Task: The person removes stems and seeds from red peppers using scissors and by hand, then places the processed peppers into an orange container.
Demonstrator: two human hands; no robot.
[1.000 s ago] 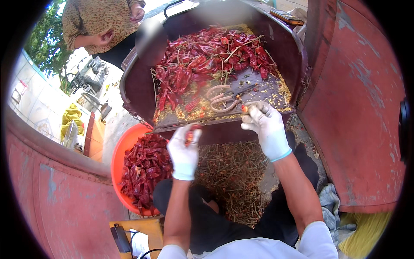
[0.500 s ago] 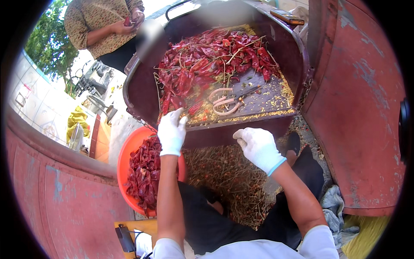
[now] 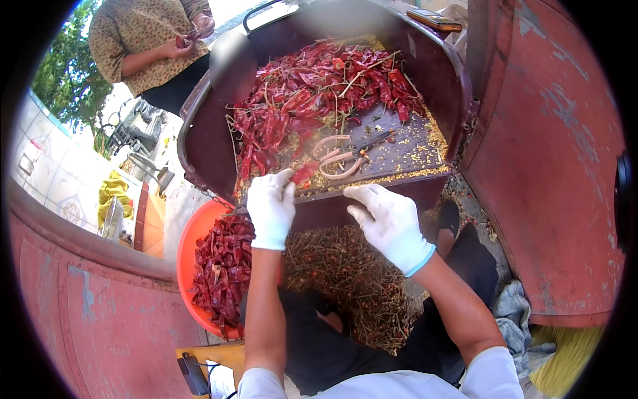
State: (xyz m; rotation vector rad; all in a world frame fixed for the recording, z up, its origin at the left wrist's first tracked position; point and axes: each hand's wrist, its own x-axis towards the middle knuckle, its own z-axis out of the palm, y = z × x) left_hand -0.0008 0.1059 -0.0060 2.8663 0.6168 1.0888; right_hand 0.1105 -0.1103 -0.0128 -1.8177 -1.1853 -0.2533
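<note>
My left hand [image 3: 271, 207], in a white glove, is at the near-left edge of a dark maroon tray [image 3: 389, 191]. Its finger and thumb pinch a dried red chilli [image 3: 306, 173], partly blurred by haze on the lens. Gloved too, my right hand [image 3: 389, 223] hovers over the tray's near edge, thumb apart from the fingers, holding nothing. Inside the tray lies a large heap of dried red chillies [image 3: 319, 86] with stems. Scissors with pale wrapped handles [image 3: 342, 166] rest among scattered yellow seeds in front of the heap.
An orange-red basin [image 3: 188, 266] of chillies stands at my left. Cut stems [image 3: 352, 279] cover the ground between my legs. Red metal doors [image 3: 551, 166] flank both sides. Beyond the tray's far left, another person [image 3: 149, 50] handles chillies. A device [image 3: 433, 20] lies on the tray's far-right rim.
The left hand has moved right, its fingertips now at the chilli, which has shifted nearer. The right hand has moved slightly left and its thumb has spread. The whole view has shifted a little.
</note>
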